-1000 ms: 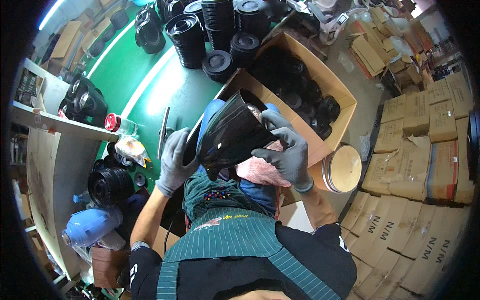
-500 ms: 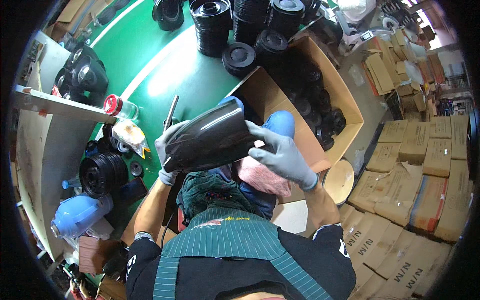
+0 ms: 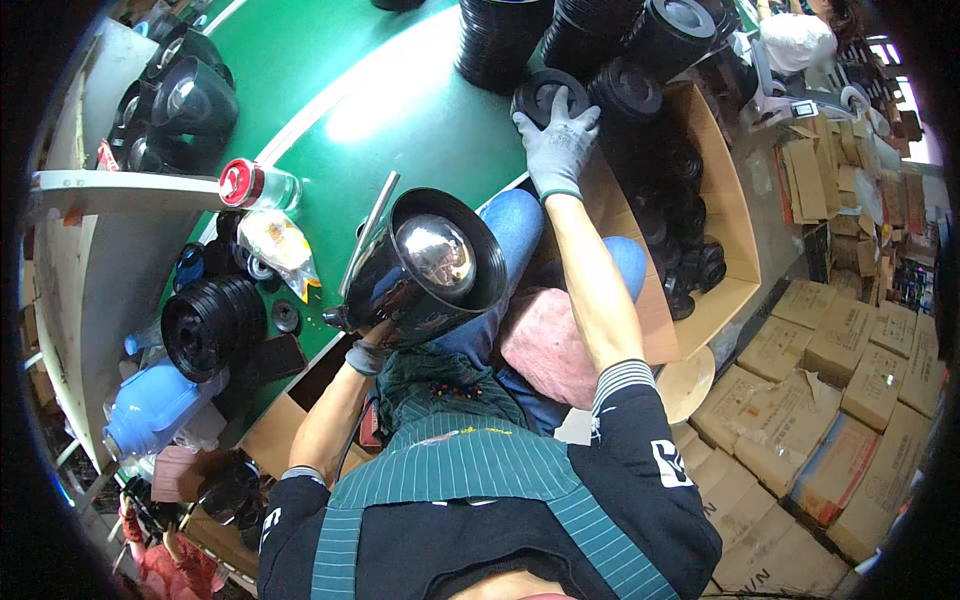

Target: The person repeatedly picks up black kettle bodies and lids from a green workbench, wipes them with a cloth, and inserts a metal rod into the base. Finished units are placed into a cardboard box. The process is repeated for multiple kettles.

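Observation:
My left hand (image 3: 370, 350), in a grey glove, is closed on the lower side of a glossy black kettle-shaped housing (image 3: 482, 285) above my lap. Its wide round mouth faces up and shows a shiny, mirror-like dome (image 3: 435, 255) inside. Most of the left fingers are hidden behind the housing. With the arm stretched forward, my right hand (image 3: 560, 150) has its gloved fingers spread around a black round lid (image 3: 545, 90), which rests on the green table beside taller stacks. A metal rod (image 3: 370, 230) stands just left of the housing.
Stacks of black discs (image 3: 500, 40) stand at the far side of the green table (image 3: 420, 145). An open carton (image 3: 735, 240) of black parts is at my right. A red-capped jar (image 3: 255, 187), a blue bottle (image 3: 150, 410) and a pink cloth (image 3: 545, 345) lie around me.
My right hand has left the housing and reached forward to the black lid. The housing has turned in my left hand, so its open mouth now faces up.

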A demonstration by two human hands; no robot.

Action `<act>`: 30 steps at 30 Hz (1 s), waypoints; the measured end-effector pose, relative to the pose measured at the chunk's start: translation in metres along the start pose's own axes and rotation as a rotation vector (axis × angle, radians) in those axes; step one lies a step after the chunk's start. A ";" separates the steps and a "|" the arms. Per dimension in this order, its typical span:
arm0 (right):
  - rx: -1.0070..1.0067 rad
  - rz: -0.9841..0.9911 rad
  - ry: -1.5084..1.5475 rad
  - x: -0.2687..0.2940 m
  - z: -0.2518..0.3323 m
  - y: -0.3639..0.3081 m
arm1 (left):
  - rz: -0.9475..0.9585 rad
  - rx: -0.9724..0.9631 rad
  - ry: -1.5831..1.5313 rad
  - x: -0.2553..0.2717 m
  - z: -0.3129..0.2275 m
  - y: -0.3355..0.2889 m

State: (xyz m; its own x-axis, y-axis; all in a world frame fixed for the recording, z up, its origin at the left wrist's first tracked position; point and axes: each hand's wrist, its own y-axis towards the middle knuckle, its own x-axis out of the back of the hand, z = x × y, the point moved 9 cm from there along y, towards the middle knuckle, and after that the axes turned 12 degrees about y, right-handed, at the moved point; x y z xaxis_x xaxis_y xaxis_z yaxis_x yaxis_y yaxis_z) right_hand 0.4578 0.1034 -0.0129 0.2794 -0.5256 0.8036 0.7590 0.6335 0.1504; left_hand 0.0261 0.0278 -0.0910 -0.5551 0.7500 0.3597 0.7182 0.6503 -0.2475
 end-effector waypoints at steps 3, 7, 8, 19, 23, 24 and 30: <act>0.073 -0.029 0.029 0.024 0.011 -0.018 | 0.027 -0.002 -0.024 -0.008 0.008 0.003; 0.184 0.186 0.762 0.082 0.022 -0.087 | 0.063 -0.026 -0.047 -0.016 0.015 0.011; 0.092 0.317 1.107 0.105 0.038 -0.115 | 0.062 -0.035 -0.063 -0.019 0.018 0.012; 0.440 0.476 1.042 0.185 0.028 -0.235 | 0.395 -0.119 -0.537 -0.048 -0.025 0.035; 0.435 0.441 0.966 0.200 0.022 -0.255 | 0.579 -0.321 -0.192 -0.042 -0.082 0.023; 0.430 0.436 0.983 0.202 0.022 -0.258 | 0.582 -0.320 -0.212 -0.043 -0.085 0.021; 0.294 0.387 1.203 0.207 0.010 -0.271 | 0.423 -0.119 -0.703 -0.032 -0.017 0.026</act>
State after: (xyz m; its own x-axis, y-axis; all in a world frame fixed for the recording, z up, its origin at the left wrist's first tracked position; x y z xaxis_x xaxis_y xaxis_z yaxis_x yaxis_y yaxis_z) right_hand 0.3044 -0.1716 0.1183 0.9164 -0.3612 -0.1727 0.3966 0.8776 0.2691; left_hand 0.0699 0.0189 -0.0936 -0.3325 0.8548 -0.3984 0.9429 0.3089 -0.1243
